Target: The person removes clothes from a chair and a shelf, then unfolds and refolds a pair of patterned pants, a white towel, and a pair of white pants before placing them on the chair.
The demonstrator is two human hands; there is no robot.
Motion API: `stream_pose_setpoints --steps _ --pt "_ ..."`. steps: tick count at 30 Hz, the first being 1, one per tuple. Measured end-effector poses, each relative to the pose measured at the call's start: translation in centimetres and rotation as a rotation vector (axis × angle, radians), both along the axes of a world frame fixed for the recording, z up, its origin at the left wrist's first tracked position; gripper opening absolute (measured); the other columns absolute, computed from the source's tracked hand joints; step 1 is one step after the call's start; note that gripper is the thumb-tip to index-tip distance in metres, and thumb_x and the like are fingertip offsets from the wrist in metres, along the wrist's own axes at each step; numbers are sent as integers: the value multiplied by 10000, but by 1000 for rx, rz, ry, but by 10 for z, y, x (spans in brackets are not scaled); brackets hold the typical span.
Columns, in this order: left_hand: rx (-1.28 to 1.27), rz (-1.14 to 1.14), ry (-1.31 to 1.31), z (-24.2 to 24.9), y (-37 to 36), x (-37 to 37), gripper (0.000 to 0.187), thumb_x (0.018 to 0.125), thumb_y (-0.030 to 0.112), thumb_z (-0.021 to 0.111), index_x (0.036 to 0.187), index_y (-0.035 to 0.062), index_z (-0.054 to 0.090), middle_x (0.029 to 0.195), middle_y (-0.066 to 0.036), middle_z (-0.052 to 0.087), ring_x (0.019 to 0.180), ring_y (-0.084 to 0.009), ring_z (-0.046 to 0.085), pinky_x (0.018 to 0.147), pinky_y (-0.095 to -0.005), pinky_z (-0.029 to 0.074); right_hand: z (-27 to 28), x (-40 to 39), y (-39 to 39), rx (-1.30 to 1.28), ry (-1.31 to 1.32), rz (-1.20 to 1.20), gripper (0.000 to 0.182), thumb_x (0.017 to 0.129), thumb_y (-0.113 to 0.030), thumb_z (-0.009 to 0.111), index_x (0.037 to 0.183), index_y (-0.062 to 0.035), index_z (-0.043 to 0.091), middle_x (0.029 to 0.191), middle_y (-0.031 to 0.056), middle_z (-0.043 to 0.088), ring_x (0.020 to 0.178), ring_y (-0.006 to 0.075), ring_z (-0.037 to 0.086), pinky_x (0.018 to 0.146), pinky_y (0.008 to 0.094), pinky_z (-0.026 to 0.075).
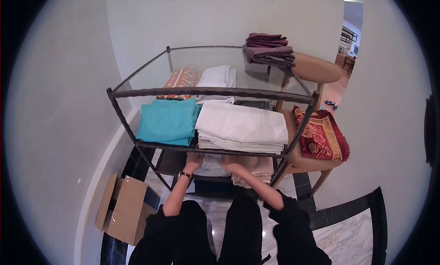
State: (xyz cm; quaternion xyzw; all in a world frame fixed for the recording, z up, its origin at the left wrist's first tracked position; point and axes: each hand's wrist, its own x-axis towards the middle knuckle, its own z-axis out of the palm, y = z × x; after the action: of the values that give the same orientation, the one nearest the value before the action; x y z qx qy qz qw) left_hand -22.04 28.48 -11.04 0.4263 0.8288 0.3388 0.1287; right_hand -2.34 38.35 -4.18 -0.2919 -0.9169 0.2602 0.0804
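Note:
Both hands reach in under the middle shelf of a dark metal rack [211,94]. My left hand [195,161], with a band at its wrist, is at the left side of a pale folded cloth [211,167] on the lower level. At that cloth's right side is my right hand [232,163], somewhat blurred. The fingers of both are largely hidden or smeared, so their grip does not show. Beside my right forearm lies a stack of pinkish folded cloth [260,166]. Directly above the hands, the middle shelf bears a white folded stack [242,125] and a turquoise folded cloth [168,122].
Farther back are an orange patterned cloth [182,78] and another white stack [217,77]. Purple folded cloths [268,50] sit at the rack's back right corner. A chair [316,68] on the right holds a red patterned textile [322,135]. An open cardboard box [129,209] stands at left.

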Motion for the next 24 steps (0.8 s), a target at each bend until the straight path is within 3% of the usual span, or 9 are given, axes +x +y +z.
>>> stream_pose_setpoints --steps 1,2,4,6,8,10,12,17,24 --pt "-74 52 80 3 -5 9 649 827 356 688 1351 42 470 1341 -339 450 1263 -484 416 977 -501 428 -5 7 -3 -116 -315 342 420 898 -341 538 1146 -8 603 1141 281 614 1038 415 609 895 477 479" --pt "-144 106 160 6 -9 20 664 827 373 682 1353 36 457 1344 -378 416 1269 -532 384 968 -543 425 2 30 -26 46 -25 474 436 919 -362 539 1172 -10 588 1064 271 641 1006 409 626 871 482 494" --pt "-36 46 304 23 -32 59 676 834 410 673 1328 10 442 1274 -410 407 1219 -580 376 924 -597 422 135 88 -96 112 -14 638 361 926 -316 585 1194 -75 592 978 208 677 913 399 655 822 487 515" --pt "-59 -221 189 97 -66 104 565 871 356 645 1259 -16 471 1196 -340 472 1166 -513 442 939 -551 422 222 115 -120 255 10 546 322 914 -303 607 1173 -111 617 995 160 688 901 373 664 798 465 525" --pt "496 -356 272 132 -83 140 432 897 264 621 1199 -21 504 1147 -280 498 1109 -451 480 935 -511 418 289 132 -102 549 579 447 288 831 -181 698 1101 -90 657 1001 118 691 891 319 668 796 409 525" --pt "485 -376 207 211 -115 166 399 901 208 609 1220 -12 515 1186 -251 503 1135 -428 478 972 -495 397 355 122 -48 949 746 231 274 829 -150 686 1081 -47 654 1029 130 685 919 315 652 815 391 512" --pt "535 -274 292 267 -138 175 387 903 170 601 1242 0 523 1235 -230 498 1181 -410 462 1020 -495 364 408 111 13 996 614 103 393 863 -218 663 1216 -64 585 1076 125 677 977 316 639 897 413 483" --pt "665 41 904 336 -138 153 453 933 165 540 1366 56 462 1413 -182 417 1377 -366 321 1153 -522 199 425 71 141 802 -68 -93 1059 732 -756 617 1538 -228 177 1573 133 235 1451 375 178 1125 664 134" --pt "509 43 840 317 -100 115 584 954 273 539 1482 123 340 1533 -144 271 1444 -359 186 1145 -614 143 402 48 189 754 -68 -183 1292 550 -944 529 1557 -293 48 1627 74 -7 1477 395 8 1085 749 50"
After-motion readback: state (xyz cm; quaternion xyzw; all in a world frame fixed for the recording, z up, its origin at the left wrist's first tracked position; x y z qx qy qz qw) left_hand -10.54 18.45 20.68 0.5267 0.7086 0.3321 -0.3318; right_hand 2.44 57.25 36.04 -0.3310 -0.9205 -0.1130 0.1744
